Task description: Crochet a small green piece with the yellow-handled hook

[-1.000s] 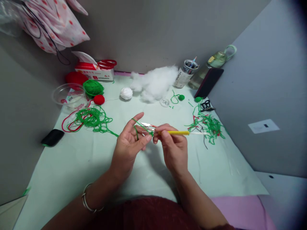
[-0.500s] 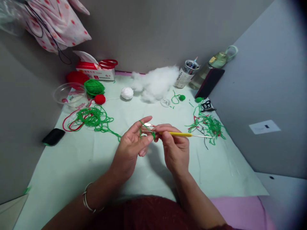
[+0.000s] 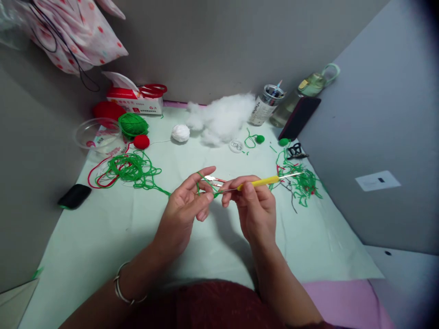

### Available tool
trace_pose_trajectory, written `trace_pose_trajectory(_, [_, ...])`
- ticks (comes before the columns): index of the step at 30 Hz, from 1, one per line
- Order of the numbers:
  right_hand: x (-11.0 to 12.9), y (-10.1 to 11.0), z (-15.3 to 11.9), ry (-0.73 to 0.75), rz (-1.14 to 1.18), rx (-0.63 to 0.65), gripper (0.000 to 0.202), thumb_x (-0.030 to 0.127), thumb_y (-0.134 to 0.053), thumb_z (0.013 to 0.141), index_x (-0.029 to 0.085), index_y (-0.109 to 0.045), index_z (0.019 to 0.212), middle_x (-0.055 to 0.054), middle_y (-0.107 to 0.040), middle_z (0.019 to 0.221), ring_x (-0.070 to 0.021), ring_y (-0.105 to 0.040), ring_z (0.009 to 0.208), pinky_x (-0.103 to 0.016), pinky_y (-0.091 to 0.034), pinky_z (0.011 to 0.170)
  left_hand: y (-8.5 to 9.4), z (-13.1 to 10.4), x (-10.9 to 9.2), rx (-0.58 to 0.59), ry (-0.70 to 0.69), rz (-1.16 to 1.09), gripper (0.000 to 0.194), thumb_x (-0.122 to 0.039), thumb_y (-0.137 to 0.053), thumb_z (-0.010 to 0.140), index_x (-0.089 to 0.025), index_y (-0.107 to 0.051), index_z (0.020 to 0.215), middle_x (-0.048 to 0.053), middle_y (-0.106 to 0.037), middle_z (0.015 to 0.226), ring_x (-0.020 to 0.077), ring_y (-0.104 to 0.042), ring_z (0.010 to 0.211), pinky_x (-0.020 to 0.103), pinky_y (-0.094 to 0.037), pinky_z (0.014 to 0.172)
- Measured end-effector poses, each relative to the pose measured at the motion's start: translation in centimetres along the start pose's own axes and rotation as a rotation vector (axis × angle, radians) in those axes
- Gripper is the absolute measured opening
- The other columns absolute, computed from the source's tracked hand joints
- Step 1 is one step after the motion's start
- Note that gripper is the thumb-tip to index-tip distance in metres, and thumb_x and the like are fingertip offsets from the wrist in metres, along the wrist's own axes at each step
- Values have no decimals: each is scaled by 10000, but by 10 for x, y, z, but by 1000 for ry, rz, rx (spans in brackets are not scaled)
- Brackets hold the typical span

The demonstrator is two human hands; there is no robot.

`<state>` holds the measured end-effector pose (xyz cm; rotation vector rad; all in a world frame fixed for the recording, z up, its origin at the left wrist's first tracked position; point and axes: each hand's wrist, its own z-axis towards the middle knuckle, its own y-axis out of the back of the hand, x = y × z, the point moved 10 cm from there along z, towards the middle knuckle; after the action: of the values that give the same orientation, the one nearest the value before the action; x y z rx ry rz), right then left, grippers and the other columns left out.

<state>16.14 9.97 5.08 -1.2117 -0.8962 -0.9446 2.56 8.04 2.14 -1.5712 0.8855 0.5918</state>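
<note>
Here's the bare left hand [image 3: 183,205], palm turned inward, index finger lifted and reaching out, thumb stretched toward its partner! Just beside it, the bare right hand [image 3: 257,208] holds a tight pencil-style pinch, thumb against forefinger, while the bare left forearm [image 3: 151,262] and bare right forearm [image 3: 284,278] slant inward from below.
</note>
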Motion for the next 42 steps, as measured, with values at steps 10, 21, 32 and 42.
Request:
trace_pose_trajectory(10, [7,14,-1,119,-102,-101,161,349,-696,1001,259,-827,972,-11,-746,882,-122,-687,704,-279,-579,661,5,1,0,-65,42,-38,365,-161,-805,857,-221,-789,1217,-42,-576,839,1,-391,507,162,-347,493])
trace_pose_trajectory(21, [13,5,-5,135,-84,-28,186,328,-662,1025,259,-823,962,-15,-731,866,-127,-692,716,-275,-592,640,4,2,1,-71,64,-101,319,-139,-804,839,-180,-800,1155,-54,-554,777,-11,-387,478,150,-335,479])
trace_pose_trajectory(32, [13,6,-5,137,-109,-26,188,321,-651,1034,261,-819,973,-8,-727,877,-123,-690,727,-276,-581,658,2,1,0,-54,68,-82,286,-142,-805,839,-199,-816,1119,-42,-574,821,-18,-391,480,149,-320,476])
trace_pose_trajectory(42, [11,5,-4,119,-74,-21,186,324,-668,1020,247,-819,945,-16,-716,850,-127,-678,717,-276,-586,651,1,1,1,-38,71,-67,280,-154,-817,838,-215,-823,1112,-39,-583,836,-25,-398,470,148,-319,468])
